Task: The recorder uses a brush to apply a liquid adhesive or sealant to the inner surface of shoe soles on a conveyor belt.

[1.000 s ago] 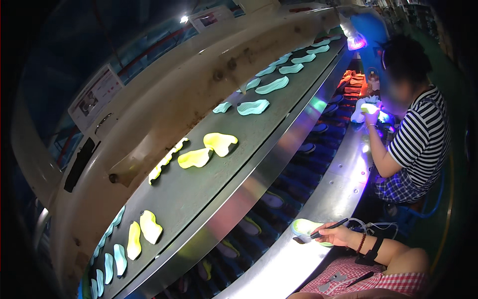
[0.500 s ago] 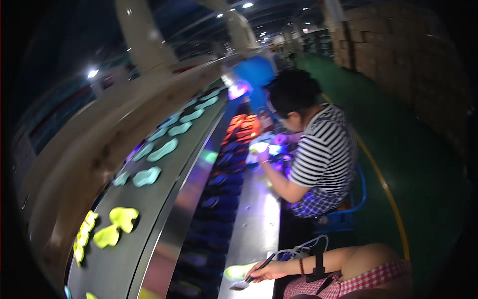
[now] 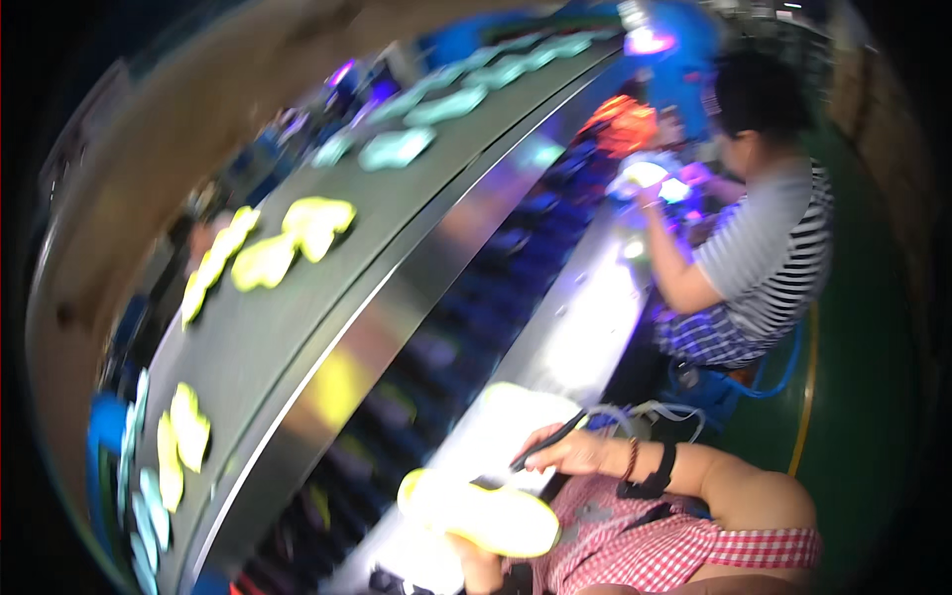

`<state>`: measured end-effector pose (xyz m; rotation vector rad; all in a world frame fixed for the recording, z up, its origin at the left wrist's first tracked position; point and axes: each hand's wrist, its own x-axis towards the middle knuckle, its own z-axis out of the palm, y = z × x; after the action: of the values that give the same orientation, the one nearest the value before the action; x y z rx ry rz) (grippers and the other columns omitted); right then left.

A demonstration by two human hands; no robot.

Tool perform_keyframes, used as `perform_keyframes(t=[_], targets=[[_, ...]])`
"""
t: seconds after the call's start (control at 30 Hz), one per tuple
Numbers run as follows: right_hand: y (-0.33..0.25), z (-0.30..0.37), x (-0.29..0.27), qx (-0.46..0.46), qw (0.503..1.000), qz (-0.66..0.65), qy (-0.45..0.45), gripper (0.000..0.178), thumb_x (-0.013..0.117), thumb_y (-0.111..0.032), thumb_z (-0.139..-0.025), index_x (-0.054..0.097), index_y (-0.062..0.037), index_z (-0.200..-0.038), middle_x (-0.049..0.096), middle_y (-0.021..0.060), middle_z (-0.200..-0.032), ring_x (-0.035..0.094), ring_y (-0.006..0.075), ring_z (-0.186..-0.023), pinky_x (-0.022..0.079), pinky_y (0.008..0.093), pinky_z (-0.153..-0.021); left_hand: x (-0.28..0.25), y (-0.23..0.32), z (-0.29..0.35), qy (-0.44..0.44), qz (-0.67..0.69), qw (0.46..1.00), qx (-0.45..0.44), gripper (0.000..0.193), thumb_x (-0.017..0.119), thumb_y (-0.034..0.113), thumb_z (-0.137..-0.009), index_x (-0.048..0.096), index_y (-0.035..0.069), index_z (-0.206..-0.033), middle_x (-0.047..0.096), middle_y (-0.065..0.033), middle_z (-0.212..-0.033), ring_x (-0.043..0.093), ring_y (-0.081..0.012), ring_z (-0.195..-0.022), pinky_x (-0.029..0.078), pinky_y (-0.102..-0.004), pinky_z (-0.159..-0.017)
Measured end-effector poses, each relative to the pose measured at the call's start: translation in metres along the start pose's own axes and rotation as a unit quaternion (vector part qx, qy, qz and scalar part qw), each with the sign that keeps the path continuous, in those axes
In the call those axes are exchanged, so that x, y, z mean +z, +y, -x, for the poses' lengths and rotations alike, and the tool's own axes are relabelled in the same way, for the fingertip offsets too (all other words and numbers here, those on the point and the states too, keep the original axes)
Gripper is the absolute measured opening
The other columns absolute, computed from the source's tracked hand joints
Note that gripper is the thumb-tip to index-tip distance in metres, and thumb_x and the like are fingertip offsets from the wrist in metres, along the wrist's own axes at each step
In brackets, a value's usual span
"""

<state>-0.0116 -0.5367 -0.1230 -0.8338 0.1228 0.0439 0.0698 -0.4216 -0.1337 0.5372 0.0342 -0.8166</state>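
My right hand (image 3: 560,452) grips a brush (image 3: 551,439) by its black handle over the brightly lit metal bench; glare washes out the bristle end. Below it, my left hand (image 3: 474,567) holds up a bright yellow shoe sole (image 3: 491,518), the fingers mostly hidden beneath it. Beyond the brush, a pale, overexposed shape, perhaps another sole (image 3: 531,401), lies on the bench (image 3: 575,337).
To the left, a dark conveyor belt (image 3: 327,273) carries yellow soles (image 3: 319,226) and pale blue soles (image 3: 397,148). Dark slots with blurred items run between belt and bench. Further along sits a co-worker in a striped top (image 3: 783,248). Cables (image 3: 645,412) lie beside my right wrist.
The view has swung left and is blurred. My left hand has come into view with a yellow sole. My right hand still holds the brush, now angled differently.
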Motion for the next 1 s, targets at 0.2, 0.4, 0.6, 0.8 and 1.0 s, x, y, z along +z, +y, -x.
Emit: perform_keyframes(t=[0.2,0.4,0.6,0.8,1.0], targets=[[0.020,-0.025,0.017,0.019,0.999,0.025,-0.034,0.019,0.062,-0.002,-0.075,0.062,0.0029,-0.094,0.064,0.0095,-0.089,0.058,0.0122,-0.079,0.045,0.0233,-0.072,-0.043,0.020,0.072,0.081,0.038,0.993,0.082,0.074,0.022,0.070,-0.080,0.044,0.010,-0.118,0.057,-0.0142,-0.105,0.056,-0.0307,-0.092,0.047,-0.0410,-0.080],[0.020,-0.049,0.030,0.064,0.991,0.108,-0.036,0.018,0.064,-0.004,-0.074,0.063,0.0023,-0.091,0.064,0.0098,-0.085,0.059,0.0121,-0.073,0.047,0.0228,-0.067,-0.029,0.019,0.082,0.096,0.041,0.990,0.099,0.074,0.017,0.070,-0.080,0.045,0.011,-0.116,0.058,-0.0143,-0.099,0.059,-0.0317,-0.084,0.048,-0.0400,-0.076],[0.007,-0.062,0.047,0.026,0.978,0.200,-0.059,0.020,0.067,-0.010,-0.073,0.064,-0.0010,-0.091,0.064,0.0078,-0.084,0.060,0.0117,-0.076,0.047,0.0229,-0.070,-0.041,0.016,0.079,0.087,0.008,0.990,0.109,0.078,0.015,0.072,-0.078,0.042,0.011,-0.119,0.055,-0.0129,-0.107,0.055,-0.0319,-0.094,0.045,-0.0399,-0.083],[0.016,-0.060,0.067,-0.194,0.842,0.490,-0.112,0.020,0.066,-0.010,-0.071,0.065,-0.0027,-0.089,0.064,0.0110,-0.082,0.060,0.0166,-0.071,0.047,0.0259,-0.065,-0.052,0.011,0.060,0.201,-0.101,0.948,0.226,0.075,0.013,0.067,-0.082,0.033,0.012,-0.127,0.042,-0.0068,-0.124,0.043,-0.0214,-0.112,0.034,-0.0332,-0.096],[0.014,-0.026,0.054,-0.140,0.827,0.518,-0.167,0.021,0.066,-0.010,-0.070,0.066,-0.0041,-0.090,0.062,0.0123,-0.074,0.060,0.0215,-0.068,0.047,0.0301,-0.063,-0.055,0.039,0.061,0.234,-0.101,0.927,0.275,0.080,0.015,0.073,-0.077,0.039,0.011,-0.123,0.051,-0.0068,-0.112,0.051,-0.0217,-0.100,0.042,-0.0339,-0.087]])
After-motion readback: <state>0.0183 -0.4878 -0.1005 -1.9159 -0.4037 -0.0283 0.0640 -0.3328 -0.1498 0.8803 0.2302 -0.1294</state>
